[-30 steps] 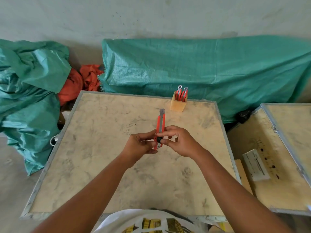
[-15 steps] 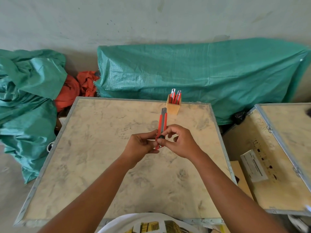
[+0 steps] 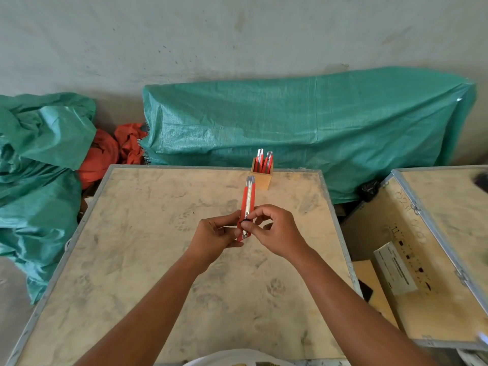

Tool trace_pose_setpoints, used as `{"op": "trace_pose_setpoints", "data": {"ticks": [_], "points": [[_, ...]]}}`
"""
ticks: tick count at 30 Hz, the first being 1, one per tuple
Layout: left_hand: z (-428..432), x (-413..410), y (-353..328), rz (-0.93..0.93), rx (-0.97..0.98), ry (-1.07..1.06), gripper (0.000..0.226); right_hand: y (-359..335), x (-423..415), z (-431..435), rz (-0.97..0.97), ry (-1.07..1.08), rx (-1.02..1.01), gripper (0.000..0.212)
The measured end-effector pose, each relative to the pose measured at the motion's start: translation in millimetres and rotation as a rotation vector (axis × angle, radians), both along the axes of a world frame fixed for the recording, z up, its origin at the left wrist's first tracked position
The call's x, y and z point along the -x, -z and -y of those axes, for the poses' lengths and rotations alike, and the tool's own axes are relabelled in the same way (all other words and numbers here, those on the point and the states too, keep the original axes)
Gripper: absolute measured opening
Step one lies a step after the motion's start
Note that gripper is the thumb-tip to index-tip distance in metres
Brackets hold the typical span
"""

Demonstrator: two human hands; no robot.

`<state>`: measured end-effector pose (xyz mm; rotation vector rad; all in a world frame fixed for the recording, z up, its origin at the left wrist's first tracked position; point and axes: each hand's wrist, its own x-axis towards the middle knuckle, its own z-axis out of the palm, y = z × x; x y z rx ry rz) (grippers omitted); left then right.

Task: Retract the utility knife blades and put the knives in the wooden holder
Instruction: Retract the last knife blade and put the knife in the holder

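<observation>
An orange utility knife (image 3: 248, 199) stands upright above the middle of the table, its metal tip pointing away from me. My left hand (image 3: 214, 236) grips its lower end from the left. My right hand (image 3: 274, 231) holds it from the right, thumb and forefinger pinched on the black slider. A small wooden holder (image 3: 261, 178) stands near the table's far edge, with two orange knives (image 3: 264, 161) sticking up out of it.
The table (image 3: 132, 260) is a pale board with a metal rim. Green tarps (image 3: 290, 122) lie behind it and to the left, with orange cloth (image 3: 105, 151) between them. An open wooden crate (image 3: 422, 247) with a white box (image 3: 396, 270) in it stands at the right.
Both hands have stayed together on the knife, with little motion. The view has tilted slightly, so the holder and table sit lower and further left in the frame.
</observation>
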<state>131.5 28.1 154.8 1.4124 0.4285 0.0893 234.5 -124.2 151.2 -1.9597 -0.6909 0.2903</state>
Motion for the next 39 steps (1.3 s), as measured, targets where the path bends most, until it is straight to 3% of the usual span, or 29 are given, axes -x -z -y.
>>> {"op": "trace_pose_setpoints", "data": {"ticks": [9, 21, 27, 33, 36, 39], "points": [[-1.0, -54.0, 6.0, -0.031, -0.027, 0.026, 0.043, 8.6, -60.8, 1.8, -0.107, 0.059, -0.070, 0.025], [-39.4, -213.1, 21.7, -0.050, -0.125, 0.119, 0.045, 15.5, -213.9, -27.0, -0.187, 0.130, -0.161, 0.030], [-68.9, -285.7, 50.1, -0.099, -0.350, 0.059, 0.044, 47.9, -277.8, -51.8, -0.166, 0.243, -0.204, 0.031], [-85.9, -311.2, 97.8, -0.251, -0.542, 0.080, 0.086, 90.9, -299.1, -69.2, -0.028, 0.334, -0.133, 0.026], [-87.1, -316.0, 117.9, -0.324, -0.497, 0.131, 0.101, 107.0, -300.2, -74.1, 0.042, 0.333, -0.079, 0.024], [-86.1, -319.7, 126.8, -0.312, -0.416, 0.145, 0.099, 117.5, -297.9, -76.1, 0.121, 0.310, -0.040, 0.025]]}}
